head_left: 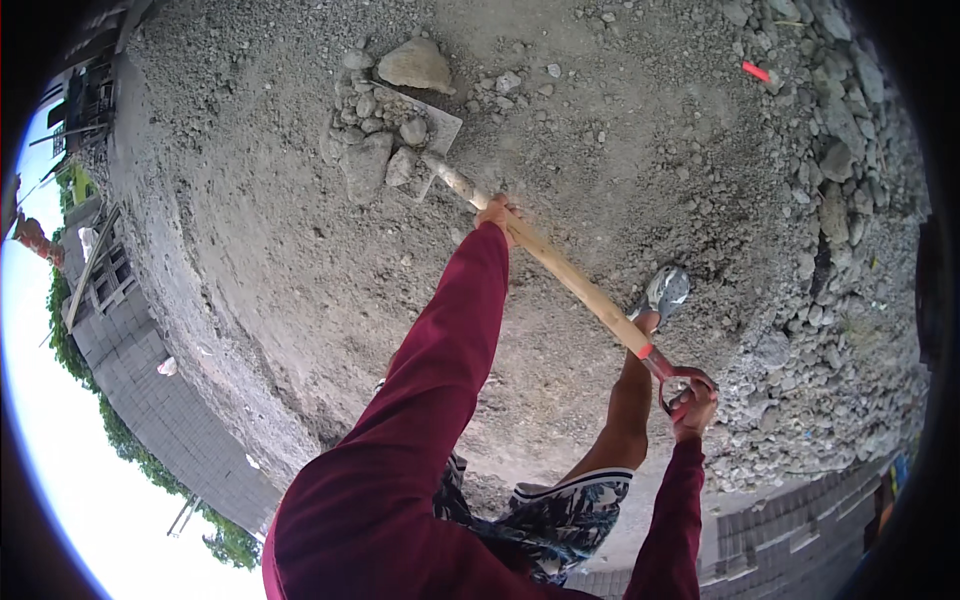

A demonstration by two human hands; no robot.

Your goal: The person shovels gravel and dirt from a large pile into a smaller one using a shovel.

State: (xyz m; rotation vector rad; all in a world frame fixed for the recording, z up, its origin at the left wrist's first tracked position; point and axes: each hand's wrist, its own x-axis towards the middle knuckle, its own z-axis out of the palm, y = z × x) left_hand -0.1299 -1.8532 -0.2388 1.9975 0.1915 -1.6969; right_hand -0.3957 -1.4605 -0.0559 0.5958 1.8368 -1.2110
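Note:
I grip a shovel (565, 270) with a pale wooden shaft and a red D-shaped handle, held slantwise across my front. Low on the shaft, close to the blade, my left hand (496, 213) is wrapped around the wood. At the other end, my right hand (694, 408) is closed on the red handle. The flat metal blade (445, 128) rests at the ground with grey stones (402, 166) on and against it, hiding part of it. A larger tan rock (416, 66) lies just beyond the blade, and a flat grey rock (367, 165) beside it.
My shoe (667, 290) stands on gravelly ground near the shaft. Loose rubble (835, 220) is heaped along the right side. A small red object (757, 72) lies at the far right. Stacked grey blocks (150, 390) form a wall at the left.

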